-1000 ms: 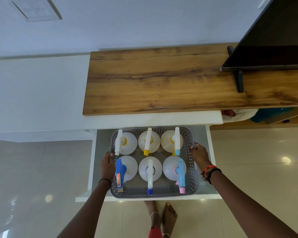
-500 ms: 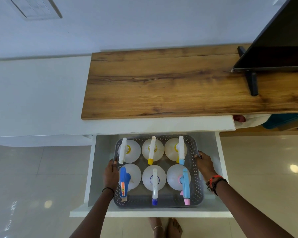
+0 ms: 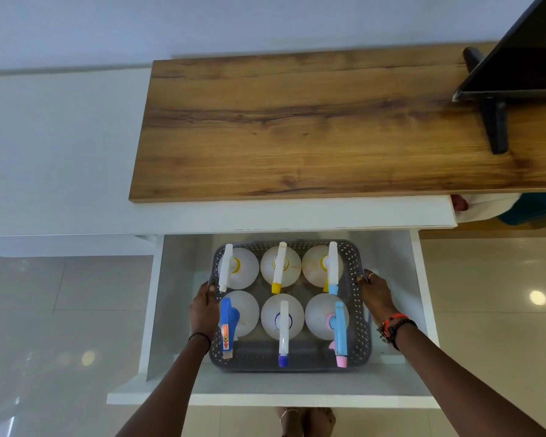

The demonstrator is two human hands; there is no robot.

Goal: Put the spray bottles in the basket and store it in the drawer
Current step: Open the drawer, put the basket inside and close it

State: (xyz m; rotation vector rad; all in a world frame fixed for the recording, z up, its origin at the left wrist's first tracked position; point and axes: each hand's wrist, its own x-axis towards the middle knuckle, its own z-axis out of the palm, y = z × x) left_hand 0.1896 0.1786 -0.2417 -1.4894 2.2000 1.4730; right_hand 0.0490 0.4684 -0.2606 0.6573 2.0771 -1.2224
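Since a second ago: basket (image 3: 361, 313) sits lower and deeper inside the open drawer (image 3: 418, 279), with drawer floor now showing in front of it; both hands keep their grip on its sides.

Left hand (image 3: 204, 309): forearm enters from bottom left, fingers curled over the basket's left rim, thumb on the top edge. A thin black band sits at the wrist.

Right hand (image 3: 377, 296): forearm enters from bottom right, fingers wrapped on the right rim, a ring visible. Red and black bracelets sit at the wrist.

Basket: dark grey, perforated walls, rounded corners, long axis running left to right, roughly centred in the drawer with a gap to each side wall.

Bottles (image 3: 282, 315): six, white, upright, two rows of three. Spray heads all lie front to back, nozzles pointing toward the person. Far row nozzle tips: white, yellow, light blue. Near row: blue head with a red arrow label, white head with blue tip, light blue head with pink tip.

Drawer: white, pulled out from under the desk (image 3: 297, 127). A dark screen (image 3: 524, 58) stands on the wood-grain desk at far right.
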